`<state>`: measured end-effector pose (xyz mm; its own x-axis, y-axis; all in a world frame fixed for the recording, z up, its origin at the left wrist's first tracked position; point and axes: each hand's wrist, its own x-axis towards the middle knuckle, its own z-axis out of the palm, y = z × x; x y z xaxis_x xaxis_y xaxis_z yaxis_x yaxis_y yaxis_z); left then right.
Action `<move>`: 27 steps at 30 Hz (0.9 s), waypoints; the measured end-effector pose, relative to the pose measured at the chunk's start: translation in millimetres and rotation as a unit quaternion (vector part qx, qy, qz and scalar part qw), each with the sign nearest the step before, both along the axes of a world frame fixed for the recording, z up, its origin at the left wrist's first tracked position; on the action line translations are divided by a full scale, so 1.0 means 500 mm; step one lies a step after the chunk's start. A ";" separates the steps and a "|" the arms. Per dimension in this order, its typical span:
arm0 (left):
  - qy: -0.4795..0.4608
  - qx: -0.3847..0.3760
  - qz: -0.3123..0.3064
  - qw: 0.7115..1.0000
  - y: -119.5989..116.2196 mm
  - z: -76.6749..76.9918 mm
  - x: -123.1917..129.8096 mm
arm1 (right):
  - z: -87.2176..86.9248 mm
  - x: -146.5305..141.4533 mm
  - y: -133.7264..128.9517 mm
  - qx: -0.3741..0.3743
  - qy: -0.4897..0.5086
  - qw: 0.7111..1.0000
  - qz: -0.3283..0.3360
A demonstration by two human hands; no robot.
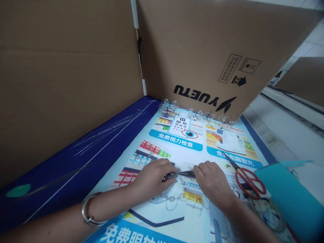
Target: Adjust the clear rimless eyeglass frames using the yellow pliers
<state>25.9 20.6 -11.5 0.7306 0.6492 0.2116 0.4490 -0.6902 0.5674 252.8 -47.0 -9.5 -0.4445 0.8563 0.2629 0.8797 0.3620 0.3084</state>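
The left hand (152,177) and right hand (211,180) pinch a slim dark tool (183,174) above wire loops (174,199); a slip could snag the wire on red-handled scissors (249,182) beside the right hand

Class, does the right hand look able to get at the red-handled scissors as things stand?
Probably yes. The right hand lies close beside the scissors, and only the flat poster lies between them. It is holding a dark tool with the left hand, so it would likely have to let go first.
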 end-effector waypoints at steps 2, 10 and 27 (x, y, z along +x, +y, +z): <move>0.006 0.006 0.004 1.000 -0.002 0.003 0.004 | 0.001 -0.001 -0.001 0.000 -0.002 1.000 0.000; 0.009 0.015 0.009 1.000 -0.004 0.000 0.007 | 0.000 -0.002 -0.004 0.001 0.000 1.000 0.005; 0.065 0.039 0.034 0.997 -0.017 0.012 0.005 | 0.040 -0.030 -0.017 -0.022 -0.063 0.998 -0.013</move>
<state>28.5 11.9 -5.5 0.7095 0.6839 0.1699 0.5624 -0.6949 0.4481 237.6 -55.7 10.4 -0.4483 0.8779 0.1685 0.8447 0.3543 0.4011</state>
